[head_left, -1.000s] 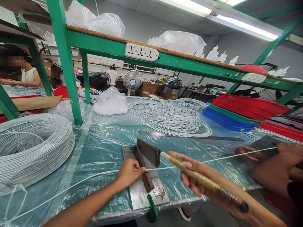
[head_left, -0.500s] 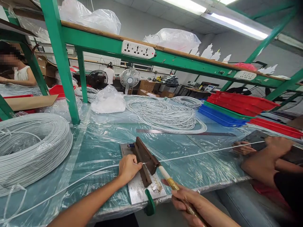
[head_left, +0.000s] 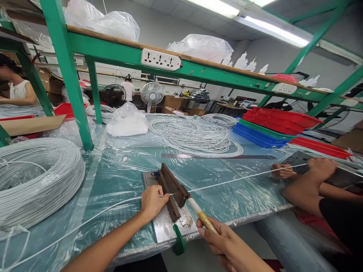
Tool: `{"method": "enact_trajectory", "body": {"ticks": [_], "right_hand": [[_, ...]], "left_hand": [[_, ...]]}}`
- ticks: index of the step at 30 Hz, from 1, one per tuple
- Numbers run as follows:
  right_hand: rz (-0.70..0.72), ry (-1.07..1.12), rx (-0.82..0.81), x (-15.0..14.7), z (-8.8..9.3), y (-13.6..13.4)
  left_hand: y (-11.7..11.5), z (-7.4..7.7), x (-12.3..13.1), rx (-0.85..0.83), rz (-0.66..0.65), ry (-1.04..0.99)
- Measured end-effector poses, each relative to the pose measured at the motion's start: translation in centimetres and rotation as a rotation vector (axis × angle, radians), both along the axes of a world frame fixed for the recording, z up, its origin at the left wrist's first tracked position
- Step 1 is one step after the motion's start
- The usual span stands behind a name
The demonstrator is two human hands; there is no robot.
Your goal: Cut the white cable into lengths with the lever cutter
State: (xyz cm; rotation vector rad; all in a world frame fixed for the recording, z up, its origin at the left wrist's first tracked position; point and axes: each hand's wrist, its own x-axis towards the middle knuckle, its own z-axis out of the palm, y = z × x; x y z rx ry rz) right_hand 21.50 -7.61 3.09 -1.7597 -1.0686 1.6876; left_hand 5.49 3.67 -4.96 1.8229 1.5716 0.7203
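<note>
My left hand (head_left: 154, 200) pinches a thin white cable (head_left: 113, 204) just left of a brown metal cutter (head_left: 173, 189) on a metal base plate (head_left: 160, 228). The cable crosses the cutter and runs on to the right. My right hand (head_left: 218, 240) is wrapped round the cutter's handle (head_left: 200, 211), which is white near the blade and gold further down. The cutter's upper arm stands tilted above its lower bar. At the right, another person's hands (head_left: 321, 169) hold the far stretch of cable.
A large cable coil (head_left: 42, 177) lies at left, looser coils (head_left: 198, 136) behind. A steel ruler (head_left: 215, 156), a plastic bag (head_left: 127, 121) and stacked red, green and blue trays (head_left: 266, 130) are further back. A green clamp (head_left: 178, 240) grips the table's front edge.
The view has shifted slightly, moving the background a little left. My right fingers look more closed round the handle. My left hand keeps its place at the cutter.
</note>
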Motion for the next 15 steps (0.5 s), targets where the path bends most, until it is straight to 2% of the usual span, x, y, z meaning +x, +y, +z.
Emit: {"method": "enact_trajectory", "body": {"ticks": [4, 7, 9, 13, 15], "right_hand": [[-0.005, -0.054, 0.023, -0.1, 0.4, 0.2], [0.018, -0.072, 0.062, 0.2, -0.3, 0.0], [0.003, -0.11, 0.147, 0.2, -1.9, -0.6], [-0.112, -0.199, 0.393, -0.1, -6.3, -2.0], [-0.125, -0.168, 0.404, 0.1, -7.3, -2.5]], "left_hand": [[-0.1, 0.0, 0.0, 0.008, 0.004, -0.006], [-0.3, 0.1, 0.1, 0.014, 0.001, -0.024], [-0.4, 0.0, 0.0, 0.018, 0.001, -0.045], [-0.4, -0.4, -0.3, 0.017, 0.007, -0.112], [-0.3, -0.7, -0.5, 0.015, -0.006, -0.172]]}}
